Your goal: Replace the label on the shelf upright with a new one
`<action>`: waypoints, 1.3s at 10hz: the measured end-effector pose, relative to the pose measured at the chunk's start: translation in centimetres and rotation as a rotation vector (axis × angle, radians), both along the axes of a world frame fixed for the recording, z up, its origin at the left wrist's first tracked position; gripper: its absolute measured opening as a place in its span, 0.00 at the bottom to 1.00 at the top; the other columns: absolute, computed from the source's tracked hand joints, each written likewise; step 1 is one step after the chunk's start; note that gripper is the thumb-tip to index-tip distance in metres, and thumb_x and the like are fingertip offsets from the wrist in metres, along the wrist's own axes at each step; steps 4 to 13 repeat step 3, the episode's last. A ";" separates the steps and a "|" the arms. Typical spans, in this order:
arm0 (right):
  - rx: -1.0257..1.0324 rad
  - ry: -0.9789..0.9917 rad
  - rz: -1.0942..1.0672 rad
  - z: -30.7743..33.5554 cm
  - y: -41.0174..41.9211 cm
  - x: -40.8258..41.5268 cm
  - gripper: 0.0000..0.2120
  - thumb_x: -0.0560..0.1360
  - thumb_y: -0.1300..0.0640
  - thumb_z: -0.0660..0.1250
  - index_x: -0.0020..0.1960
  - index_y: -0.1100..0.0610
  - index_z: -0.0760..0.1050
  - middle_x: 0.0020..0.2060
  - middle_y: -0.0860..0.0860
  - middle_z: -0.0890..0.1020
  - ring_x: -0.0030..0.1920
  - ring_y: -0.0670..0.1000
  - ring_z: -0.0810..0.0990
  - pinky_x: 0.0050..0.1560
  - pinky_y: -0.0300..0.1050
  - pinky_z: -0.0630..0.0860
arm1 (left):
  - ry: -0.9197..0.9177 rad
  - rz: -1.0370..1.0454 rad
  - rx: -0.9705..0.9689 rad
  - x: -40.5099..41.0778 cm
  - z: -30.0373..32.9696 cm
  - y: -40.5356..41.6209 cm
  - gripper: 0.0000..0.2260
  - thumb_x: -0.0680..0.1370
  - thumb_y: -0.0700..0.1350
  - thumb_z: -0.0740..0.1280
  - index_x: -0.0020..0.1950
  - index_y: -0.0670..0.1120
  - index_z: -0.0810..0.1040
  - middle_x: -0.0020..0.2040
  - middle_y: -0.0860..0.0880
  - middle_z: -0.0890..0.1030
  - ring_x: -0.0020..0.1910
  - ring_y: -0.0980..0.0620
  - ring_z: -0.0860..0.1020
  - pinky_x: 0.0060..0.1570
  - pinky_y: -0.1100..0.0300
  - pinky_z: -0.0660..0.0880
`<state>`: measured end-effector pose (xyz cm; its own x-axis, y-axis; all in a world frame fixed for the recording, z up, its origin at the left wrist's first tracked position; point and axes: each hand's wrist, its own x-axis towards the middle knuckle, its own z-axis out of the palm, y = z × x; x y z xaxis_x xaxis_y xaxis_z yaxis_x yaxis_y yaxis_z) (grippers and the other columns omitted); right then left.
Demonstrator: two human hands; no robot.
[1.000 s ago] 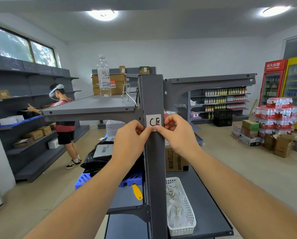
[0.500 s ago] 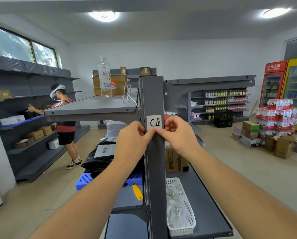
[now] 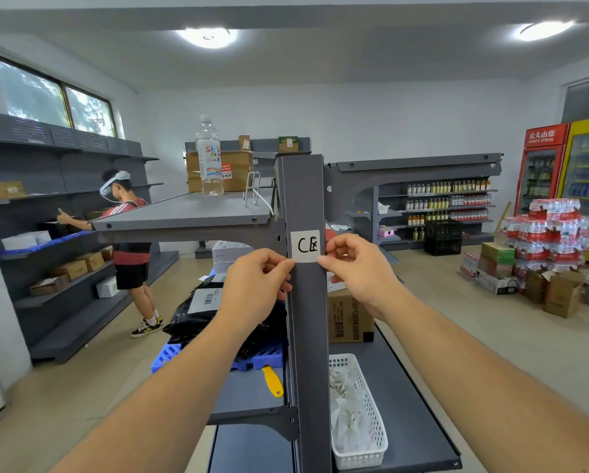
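Centre of frame: the grey shelf upright (image 3: 306, 336) runs from mid-height down to the bottom edge. The white label (image 3: 305, 246) sits flat on its front face, just above centre, hand-marked with a black "C" and a second character.

Your left hand (image 3: 255, 285) is curled at the upright's left edge, thumb and forefinger pinched together at the label's lower-left corner — touching the paper or only just beside it, cannot tell. Your right hand (image 3: 356, 268) is curled at the upright's right edge, fingertips (image 3: 327, 259) meeting at the label's lower-right corner, one more finger against its right edge. Neither hand carries a separate object that you can see.

Left of the upright, upper centre: a clear water bottle (image 3: 209, 155) stands upright on the top shelf board (image 3: 184, 213), with a white wire holder (image 3: 254, 191) near it. Lower centre, on the shelf left of the upright: a yellow-handled tool (image 3: 272, 382), lying just in front of a blue crate (image 3: 170, 356) loaded with black bags.

Lower right of centre: a white plastic basket (image 3: 371, 438) of white paper pieces rests against the upright's right side, a cardboard box (image 3: 349, 319) behind it.

Left of frame — another person (image 3: 129, 240) in a headset stands at the wall shelving.
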<state>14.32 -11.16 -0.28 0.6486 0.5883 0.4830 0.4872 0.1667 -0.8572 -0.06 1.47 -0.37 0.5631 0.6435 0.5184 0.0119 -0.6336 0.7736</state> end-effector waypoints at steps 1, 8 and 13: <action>-0.011 0.005 -0.012 0.0 -0.4 -0.3 0.06 0.78 0.62 0.72 0.55 0.55 0.80 0.45 0.51 0.84 0.41 0.48 0.81 0.38 0.37 0.81 | 0.002 0.000 -0.005 -0.1 0.0 -0.1 0.05 0.81 0.45 0.70 0.47 0.47 0.84 0.37 0.48 0.86 0.31 0.57 0.84 0.30 0.69 0.79; -0.047 -0.003 -0.073 -0.5 -1.1 -0.6 0.05 0.80 0.60 0.69 0.55 0.53 0.80 0.48 0.53 0.84 0.42 0.47 0.81 0.38 0.39 0.81 | -0.010 0.032 -0.046 -0.2 -0.8 -0.5 0.08 0.82 0.50 0.68 0.47 0.49 0.82 0.38 0.50 0.85 0.35 0.53 0.85 0.36 0.57 0.84; -0.047 -0.003 -0.073 -0.5 -1.1 -0.6 0.05 0.80 0.60 0.69 0.55 0.53 0.80 0.48 0.53 0.84 0.42 0.47 0.81 0.38 0.39 0.81 | -0.010 0.032 -0.046 -0.2 -0.8 -0.5 0.08 0.82 0.50 0.68 0.47 0.49 0.82 0.38 0.50 0.85 0.35 0.53 0.85 0.36 0.57 0.84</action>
